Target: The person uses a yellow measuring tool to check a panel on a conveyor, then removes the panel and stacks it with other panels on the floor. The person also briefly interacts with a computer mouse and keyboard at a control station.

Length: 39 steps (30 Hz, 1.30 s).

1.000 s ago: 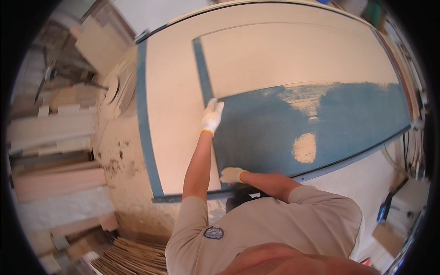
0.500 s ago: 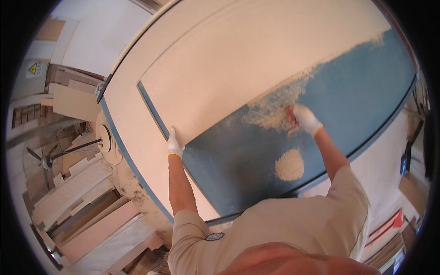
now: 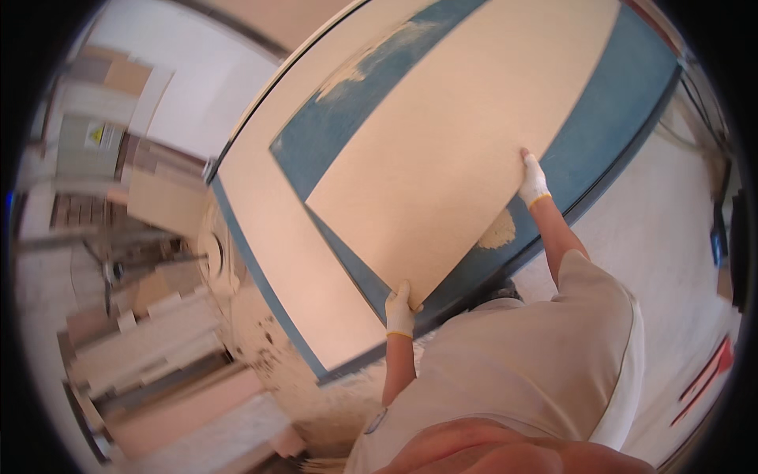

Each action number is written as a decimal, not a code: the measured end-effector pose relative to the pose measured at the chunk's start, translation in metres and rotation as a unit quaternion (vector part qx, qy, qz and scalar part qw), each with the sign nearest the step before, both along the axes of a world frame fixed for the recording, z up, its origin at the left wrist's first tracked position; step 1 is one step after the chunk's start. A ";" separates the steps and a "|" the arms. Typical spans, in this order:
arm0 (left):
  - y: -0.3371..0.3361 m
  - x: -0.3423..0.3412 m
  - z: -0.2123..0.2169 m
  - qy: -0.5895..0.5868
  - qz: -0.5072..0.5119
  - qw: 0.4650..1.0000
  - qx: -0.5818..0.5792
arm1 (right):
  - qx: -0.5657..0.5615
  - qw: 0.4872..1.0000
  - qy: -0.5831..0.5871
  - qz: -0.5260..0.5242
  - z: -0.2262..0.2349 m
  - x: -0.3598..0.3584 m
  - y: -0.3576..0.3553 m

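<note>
A large flat cream board [image 3: 450, 166] lies at an angle over a blue tabletop [image 3: 620, 103]. My left hand [image 3: 400, 312], in a white glove with a yellow cuff, grips the board's near corner, thumb on top. My right hand [image 3: 534, 180], gloved alike, holds the board's right edge; its thumb shows on top and the other fingers are hidden. Beneath that edge a patch of pale dust [image 3: 499, 231] shows on the blue surface. Another cream board [image 3: 288, 276] lies along the table's left side, apart from the near part of the held one.
A streak of pale dust [image 3: 367, 67] marks the blue surface farther back. Beyond the table's left edge stand stacked board offcuts [image 3: 166, 336] and a pedestal fan [image 3: 114, 272], blurred. On the floor at the lower right lies a red object [image 3: 711, 367].
The large board has shifted toward me and turned, baring blue surface behind it. My right hand left the dust and now grips the board; the reddish thing it held is out of sight.
</note>
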<state>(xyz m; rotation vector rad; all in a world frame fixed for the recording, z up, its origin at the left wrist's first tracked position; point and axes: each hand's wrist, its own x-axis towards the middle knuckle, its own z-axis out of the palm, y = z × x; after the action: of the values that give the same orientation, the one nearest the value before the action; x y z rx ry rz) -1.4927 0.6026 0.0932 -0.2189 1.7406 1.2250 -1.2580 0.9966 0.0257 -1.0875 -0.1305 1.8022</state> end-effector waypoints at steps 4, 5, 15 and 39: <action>-0.104 0.066 -0.022 0.060 0.067 0.992 0.085 | 0.045 0.989 0.064 0.123 -0.013 0.061 -0.085; -0.136 0.077 -0.032 0.075 0.087 0.990 0.080 | 0.007 0.990 0.056 0.131 -0.018 0.072 -0.112; -0.463 0.281 -0.139 0.073 0.599 0.771 0.207 | -0.055 0.880 0.049 0.469 -0.087 0.213 -0.411; -0.385 0.882 -0.150 0.078 0.910 0.381 0.144 | 0.071 0.757 -0.263 0.595 -0.088 0.438 -0.145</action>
<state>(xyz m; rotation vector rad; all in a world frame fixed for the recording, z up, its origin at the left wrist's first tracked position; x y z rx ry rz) -0.6103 0.2175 -0.0563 -2.2956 0.6186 2.9476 -0.8199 0.8518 -0.0623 -1.5174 -1.5907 2.3843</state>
